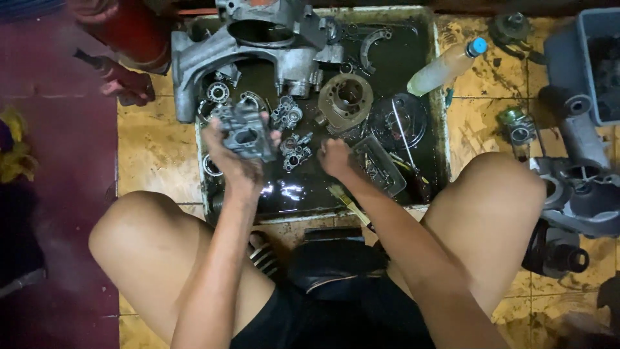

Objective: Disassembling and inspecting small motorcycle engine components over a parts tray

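A person squats on a stained tiled floor (155, 155) over one shallow metal tray (441, 129) of dark, oily liquid filling the upper centre of the frame. The left hand (236, 152), raised at centre-left with the forearm running down toward the bottom edge, is closed around one small grey cast-metal part (247, 134), fingers wrapped over its top and thumb on its right side, holding it just above the tray's left half. The right hand (336, 157) is curled into a loose fist at the frame's centre, low over the liquid; whether it grips anything cannot be told. One brush (349, 203) lies at the tray's lower rim beside that wrist. In the tray sit one large aluminium engine casing (194, 61) at upper left, one round cylinder (345, 97) near the middle and one clear rectangular container (381, 165) just right of the fist. One plastic bottle (445, 66) with a blue cap leans on the tray's upper right edge.
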